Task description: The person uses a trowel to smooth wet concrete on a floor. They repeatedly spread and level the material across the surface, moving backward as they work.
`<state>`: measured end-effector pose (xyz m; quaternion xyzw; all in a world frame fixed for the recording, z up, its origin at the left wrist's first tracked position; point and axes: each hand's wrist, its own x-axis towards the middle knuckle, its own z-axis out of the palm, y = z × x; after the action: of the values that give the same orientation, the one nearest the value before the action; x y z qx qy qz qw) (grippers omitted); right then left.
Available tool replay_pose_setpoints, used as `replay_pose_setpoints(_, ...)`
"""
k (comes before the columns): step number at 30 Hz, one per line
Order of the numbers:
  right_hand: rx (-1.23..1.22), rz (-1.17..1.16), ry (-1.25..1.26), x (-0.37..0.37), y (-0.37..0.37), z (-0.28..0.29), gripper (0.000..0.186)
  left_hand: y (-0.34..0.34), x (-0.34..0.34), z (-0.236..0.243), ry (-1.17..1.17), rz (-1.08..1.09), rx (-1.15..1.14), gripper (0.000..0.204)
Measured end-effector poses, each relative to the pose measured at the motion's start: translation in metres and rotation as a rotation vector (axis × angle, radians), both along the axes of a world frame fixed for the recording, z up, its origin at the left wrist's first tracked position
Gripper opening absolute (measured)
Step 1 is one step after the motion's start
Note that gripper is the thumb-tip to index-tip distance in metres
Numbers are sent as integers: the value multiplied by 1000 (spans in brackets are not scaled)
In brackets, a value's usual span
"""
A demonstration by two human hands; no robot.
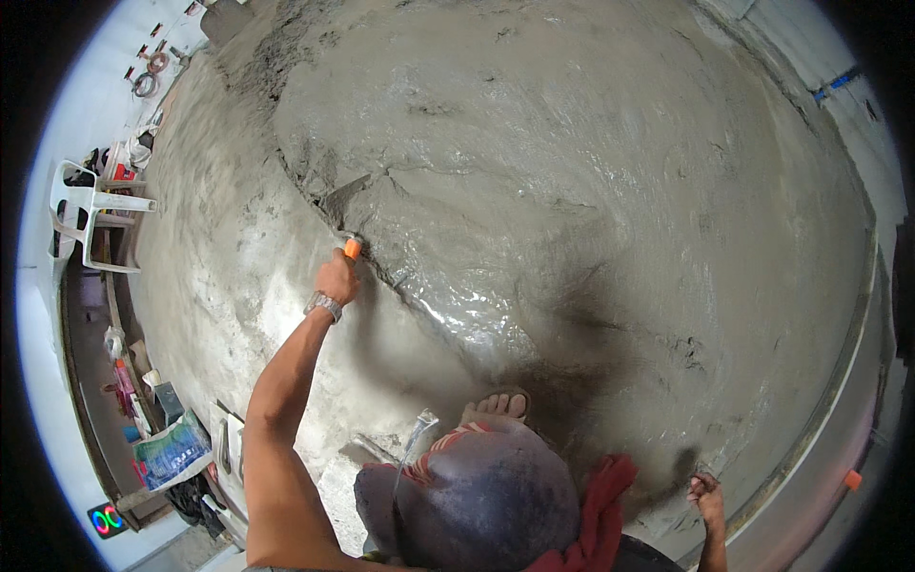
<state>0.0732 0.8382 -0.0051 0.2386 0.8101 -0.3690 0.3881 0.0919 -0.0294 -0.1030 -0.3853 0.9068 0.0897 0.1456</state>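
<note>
My left hand (335,276), with a metal watch (326,305) on its wrist, is closed around the orange handle of a trowel (345,196). The trowel's pointed metal blade lies against the wet grey mortar (572,143), at the ridge where the darker wet layer meets the paler, drier floor (248,276). Just right of that ridge, a glossy wet patch shines. My right hand (705,491) is low on the right, over the mortar, with its fingers curled in. Whether anything small sits in those fingers is hidden.
A bare foot (501,404) stands at the mortar's near edge, behind a rounded dark grey cloth-covered shape (486,496) with red cloth (605,496) beside it. Along the left wall are a white plastic chair (95,210), a printed bag (173,452) and assorted items. A low wall edges the right.
</note>
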Motion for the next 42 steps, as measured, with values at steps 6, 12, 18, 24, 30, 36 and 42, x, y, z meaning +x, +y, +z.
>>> replay_pose_setpoints(6, -9, 35, -13, 19, 21, 4, 25, 21, -19, 5, 113, 84, 60, 42)
replay_pose_setpoints(12, 21, -22, 23, 10, 4, 14, 30, 15, -51, -10, 99, 38, 3, 40)
replay_pose_setpoints(18, 70, 33, -21, 13, 10, 14, 32, 33, -62, -16, 125, 19, -53, 42)
replay_pose_setpoints(24, 27, 7, 24, 10, 5, 20, 28, 26, -73, -12, 119, -41, -106, 37)
replay_pose_setpoints(30, 84, -13, -5, 19, 12, 17, 25, 125, -61, -11, 172, -94, 49, 48)
replay_pose_setpoints(36, 14, 9, 51, 3, 2, 16, 22, 251, -43, 26, 52, -216, 246, 60)
replay_pose_setpoints(42, 69, 57, -11, 0, 1, 6, 26, 289, -27, 75, -38, -519, 392, 43)
